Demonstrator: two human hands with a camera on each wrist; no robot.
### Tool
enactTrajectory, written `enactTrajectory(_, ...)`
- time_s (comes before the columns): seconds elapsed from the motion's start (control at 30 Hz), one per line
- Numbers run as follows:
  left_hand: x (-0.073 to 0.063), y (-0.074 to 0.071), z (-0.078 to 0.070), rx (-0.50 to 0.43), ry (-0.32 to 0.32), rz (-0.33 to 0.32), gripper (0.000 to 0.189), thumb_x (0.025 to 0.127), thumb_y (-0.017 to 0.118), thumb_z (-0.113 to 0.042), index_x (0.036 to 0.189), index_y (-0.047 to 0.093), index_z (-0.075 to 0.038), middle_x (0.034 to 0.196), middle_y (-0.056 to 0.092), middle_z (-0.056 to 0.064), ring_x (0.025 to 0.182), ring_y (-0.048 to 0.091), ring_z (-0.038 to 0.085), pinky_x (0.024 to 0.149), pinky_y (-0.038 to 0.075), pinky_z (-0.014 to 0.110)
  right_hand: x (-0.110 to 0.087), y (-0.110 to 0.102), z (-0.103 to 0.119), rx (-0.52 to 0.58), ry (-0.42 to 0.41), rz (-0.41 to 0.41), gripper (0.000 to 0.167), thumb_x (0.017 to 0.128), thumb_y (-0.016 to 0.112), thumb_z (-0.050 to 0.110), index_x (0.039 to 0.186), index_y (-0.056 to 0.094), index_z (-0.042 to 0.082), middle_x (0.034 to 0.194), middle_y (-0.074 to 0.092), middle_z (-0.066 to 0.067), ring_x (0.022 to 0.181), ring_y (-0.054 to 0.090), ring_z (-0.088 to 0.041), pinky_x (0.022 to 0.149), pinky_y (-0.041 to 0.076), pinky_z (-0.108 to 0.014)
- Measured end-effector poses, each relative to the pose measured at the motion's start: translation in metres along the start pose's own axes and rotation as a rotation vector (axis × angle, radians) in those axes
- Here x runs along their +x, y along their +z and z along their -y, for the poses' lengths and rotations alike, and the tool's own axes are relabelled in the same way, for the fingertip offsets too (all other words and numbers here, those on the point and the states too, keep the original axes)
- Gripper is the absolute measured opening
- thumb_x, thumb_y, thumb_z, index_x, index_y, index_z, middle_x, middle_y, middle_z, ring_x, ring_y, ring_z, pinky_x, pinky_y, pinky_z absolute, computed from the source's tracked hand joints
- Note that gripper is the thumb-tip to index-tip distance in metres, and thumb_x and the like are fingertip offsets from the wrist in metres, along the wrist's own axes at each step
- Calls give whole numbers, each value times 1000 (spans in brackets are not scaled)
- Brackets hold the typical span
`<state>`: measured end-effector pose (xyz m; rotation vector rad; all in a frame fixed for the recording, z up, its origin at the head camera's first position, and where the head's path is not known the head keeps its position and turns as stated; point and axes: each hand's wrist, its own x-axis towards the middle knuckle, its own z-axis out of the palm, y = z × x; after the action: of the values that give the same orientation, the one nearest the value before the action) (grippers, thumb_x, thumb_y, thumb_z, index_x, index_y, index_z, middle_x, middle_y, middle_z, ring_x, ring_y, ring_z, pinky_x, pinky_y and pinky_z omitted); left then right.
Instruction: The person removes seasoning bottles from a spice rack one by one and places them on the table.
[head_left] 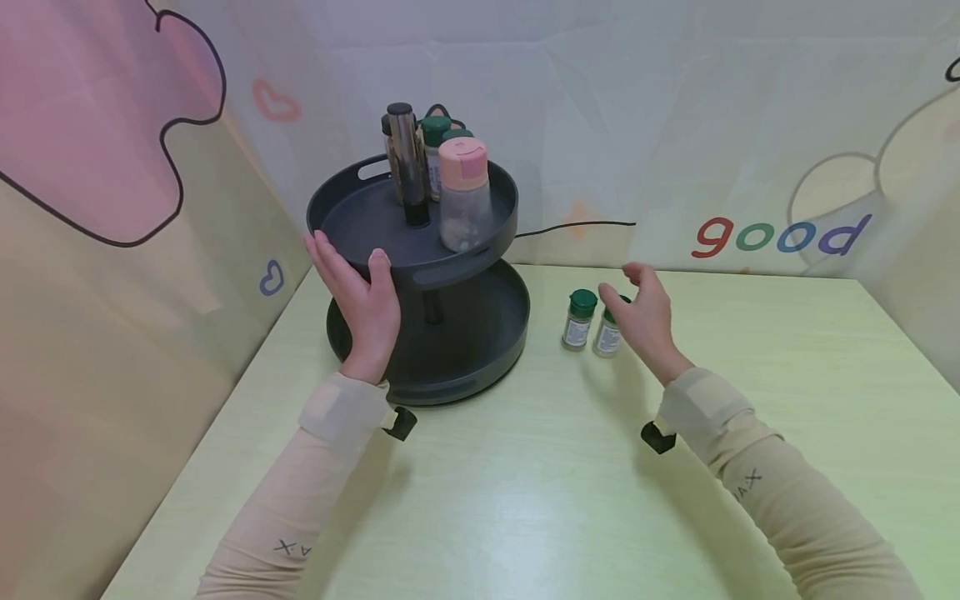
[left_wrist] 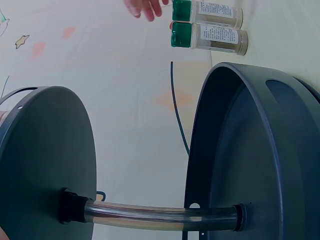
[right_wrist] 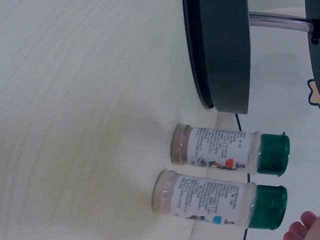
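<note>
A black two-tier turntable rack (head_left: 450, 387) stands on the table at the left. My left hand (head_left: 363, 312) rests against the front left of its upper tray (head_left: 352, 225), fingers straight. Two green-capped spice jars stand upright right of the rack: the left jar (head_left: 577, 321) is in plain sight, while the right jar (head_left: 607, 337) is partly covered by my right hand (head_left: 645, 321). That hand hovers by the right jar's cap with its fingers loosely bent. In the right wrist view, its fingertips (right_wrist: 300, 229) appear near the right jar's green cap (right_wrist: 268, 207), apart from it.
The upper tray carries a pink-capped bottle (head_left: 465, 200), a tall dark-capped bottle (head_left: 407, 162) and green-capped jars (head_left: 435, 133) behind them. A printed cloth (head_left: 637, 108) hangs behind the table (head_left: 510, 492). A dark line (head_left: 577, 223) runs across the cloth beside the rack.
</note>
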<state>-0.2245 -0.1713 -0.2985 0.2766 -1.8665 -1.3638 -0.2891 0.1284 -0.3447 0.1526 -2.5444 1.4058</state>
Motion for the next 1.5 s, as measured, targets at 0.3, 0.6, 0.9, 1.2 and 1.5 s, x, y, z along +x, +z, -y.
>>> enactTrajectory(0.3,-1,0,-1,-1,-6,1,71,86,41,-32,142,5,-8,149,-5,4,137,-2,13,112,4,33,1,3,19,49,-63,23,52,84,52,33,125,38,3,130,43,-12,123,35,-26,102,29,-40)
enactTrajectory(0.6,-1,0,0,2,-1,-1,71,86,40,-32,142,5,-8,149,-5,4,136,-2,12,112,4,32,3,4,40,95,-127,36,51,84,54,31,124,39,3,129,44,-11,121,37,-22,102,29,-36)
enactTrajectory(0.9,0,0,0,2,-4,1,71,86,41,-33,142,5,-8,149,-5,2,136,-2,12,112,4,33,6,6,61,136,-190,68,51,84,54,32,124,38,4,130,43,-10,121,37,-23,102,29,-36)
enactTrajectory(1.2,-1,0,0,8,-9,1,71,86,41,-32,142,5,-8,149,-5,3,136,-1,13,112,5,33,9,11,82,148,-220,135,54,84,55,33,128,37,5,133,41,-8,124,35,-20,104,28,-36)
enactTrajectory(1.5,-1,0,0,10,-8,3,71,86,41,-33,142,5,-8,149,-5,3,136,-1,13,112,5,34,13,14,94,73,-223,227,63,84,53,39,136,29,11,140,35,-4,129,30,-17,107,23,-37)
